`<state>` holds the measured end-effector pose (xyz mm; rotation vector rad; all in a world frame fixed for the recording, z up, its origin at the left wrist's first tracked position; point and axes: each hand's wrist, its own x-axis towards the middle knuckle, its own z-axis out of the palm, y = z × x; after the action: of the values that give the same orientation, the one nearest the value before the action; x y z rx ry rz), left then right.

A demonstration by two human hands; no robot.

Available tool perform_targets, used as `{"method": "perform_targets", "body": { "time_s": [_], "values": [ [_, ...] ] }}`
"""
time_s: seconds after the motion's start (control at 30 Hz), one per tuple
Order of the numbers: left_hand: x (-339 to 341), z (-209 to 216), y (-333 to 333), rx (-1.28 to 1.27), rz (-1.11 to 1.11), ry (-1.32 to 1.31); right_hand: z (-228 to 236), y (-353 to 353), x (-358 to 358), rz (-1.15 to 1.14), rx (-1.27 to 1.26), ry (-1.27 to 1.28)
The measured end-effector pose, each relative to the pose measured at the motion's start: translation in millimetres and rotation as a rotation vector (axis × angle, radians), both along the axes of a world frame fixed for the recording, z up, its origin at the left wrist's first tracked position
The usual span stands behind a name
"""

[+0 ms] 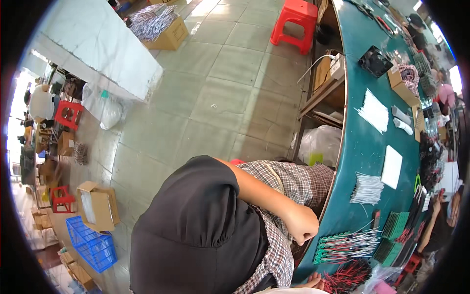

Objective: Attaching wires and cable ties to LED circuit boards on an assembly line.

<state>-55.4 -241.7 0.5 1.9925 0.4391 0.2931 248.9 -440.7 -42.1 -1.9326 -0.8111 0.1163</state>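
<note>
My left arm, in a black sleeve, reaches across my checked apron (293, 181) toward the green table (357, 152). At the table's near edge, my left hand (301, 226) is closed with the fingers curled under; whatever it holds, if anything, is hidden. Low in the view, only the fingers of my right hand (315, 281) show, bent close together beside a heap of red and black wires (347, 277). What those fingers grip is not visible. Between the hands and the table's middle lies a bundle of red, white and black wires with green ends (342, 247).
Farther along the table lie white wire bundles (367, 188), a white slab (391, 166) and a black fan (375, 61). Green racks (394, 225) stand beyond the wires. A red stool (295, 24), a blue crate (91, 243) and cartons (98, 206) stand on the floor. People sit across the table.
</note>
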Motion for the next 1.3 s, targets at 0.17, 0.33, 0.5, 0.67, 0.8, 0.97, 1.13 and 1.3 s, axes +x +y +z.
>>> {"method": "perform_targets", "body": {
  "time_s": [0.17,0.33,0.5,0.67,0.8,0.97,1.13,1.3],
  "values": [
    [-4,4,8,-0.022,0.001,0.001,-1,3,-2,-0.054,0.018,0.043],
    [-6,7,24,-0.031,0.016,-0.048,1,-15,-18,-0.077,-0.093,-0.065],
    [2,10,57,0.037,0.05,-0.06,29,-16,-70,-0.19,-0.001,-0.05],
    [-21,42,100,0.015,0.312,0.105,35,-1,-85,-0.181,0.012,0.079],
    [-3,46,153,0.277,0.533,0.147,33,3,-93,-0.201,0.007,0.087],
    [20,31,210,0.551,0.663,0.241,33,-2,-94,-0.235,0.015,0.13],
    [30,13,255,0.728,0.749,0.312,35,-7,-95,-0.232,0.031,0.119],
    [0,-6,337,0.872,0.879,0.629,40,-11,-95,-0.242,0.077,0.127]
  ]
}}
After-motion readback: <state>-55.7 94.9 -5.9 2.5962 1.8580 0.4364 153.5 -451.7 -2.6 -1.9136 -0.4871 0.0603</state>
